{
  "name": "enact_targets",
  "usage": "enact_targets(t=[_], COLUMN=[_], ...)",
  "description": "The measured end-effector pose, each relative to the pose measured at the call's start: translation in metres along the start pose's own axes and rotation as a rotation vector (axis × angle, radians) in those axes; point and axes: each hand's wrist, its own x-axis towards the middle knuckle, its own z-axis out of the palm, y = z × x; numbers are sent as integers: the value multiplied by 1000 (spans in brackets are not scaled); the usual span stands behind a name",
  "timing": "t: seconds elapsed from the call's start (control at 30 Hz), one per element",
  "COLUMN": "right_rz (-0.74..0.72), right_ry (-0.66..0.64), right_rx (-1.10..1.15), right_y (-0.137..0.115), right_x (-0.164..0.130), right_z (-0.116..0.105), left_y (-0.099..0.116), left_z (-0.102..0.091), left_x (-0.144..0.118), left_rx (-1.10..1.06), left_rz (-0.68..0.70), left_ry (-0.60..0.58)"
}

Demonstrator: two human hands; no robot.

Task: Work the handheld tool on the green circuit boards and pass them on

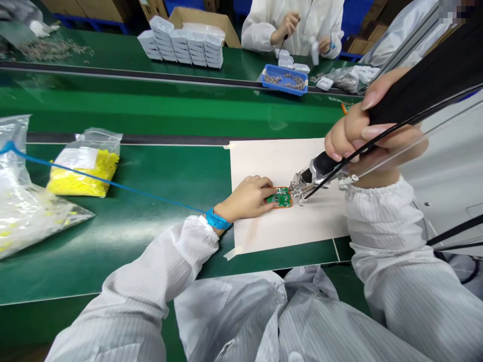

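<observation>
Board [281,198]: ran left-to-right lengthwise, lol
Driver [415,90]: tip pointed down-left
Right hand [364,131]: your fingers wrapped the driver
Left hand [251,198]: your fingers pinched board's left end

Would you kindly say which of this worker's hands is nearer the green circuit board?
The left hand touches the circuit board; the right hand, gripping a black tool, is to the upper right.
</observation>
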Motion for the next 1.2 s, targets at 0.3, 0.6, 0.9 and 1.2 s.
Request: enact_targets(t=[0.3,0.6,0.9,1.2], right_rz=[12,-1,-40,-86], right_ry=[-18,-20,-9,-8], right_rx=[-26,35,29,29], right_y=[-3,-1,5,17], right_x=[-3,-4,3,-4], right_z=[-2,2,6,23], left_y=[-1,0,0,1], left_z=[0,-1,0,-2], left_x=[-1,-1,0,0], left_rx=[-9,-4,-27,-29], left_rz=[0,-6,-13,-32], left_ry=[10,1,-6,-12])
